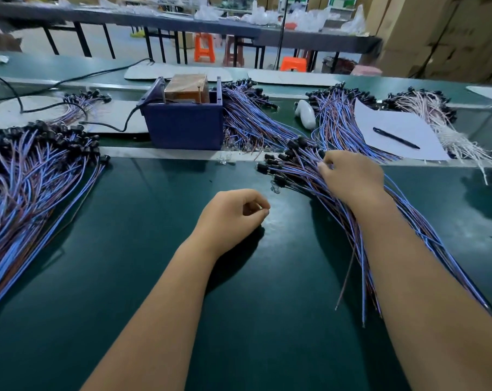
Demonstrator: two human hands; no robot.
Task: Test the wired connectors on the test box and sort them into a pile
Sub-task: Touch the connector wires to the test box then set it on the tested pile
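factory assembly floor | long workbenches (182,22) | wire harness piles (33,176) | stacked cartons (442,32)

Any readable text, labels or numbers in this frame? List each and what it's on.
None readable.
White sheet of paper under the pen: looks blank.
Blue test box: no label on its visible faces.
Cardboard boxes at the back right: no print legible, blurred.

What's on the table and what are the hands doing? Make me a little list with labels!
table: dark green mat
test box: blue box at the back, a black cable running to it
left pile: wired connectors with black ends
right pile: wired connectors under the right hand
left hand: left hand curled, holding nothing I can see
right hand: right hand reaching into the right pile
paper: white sheet with a black pen on it
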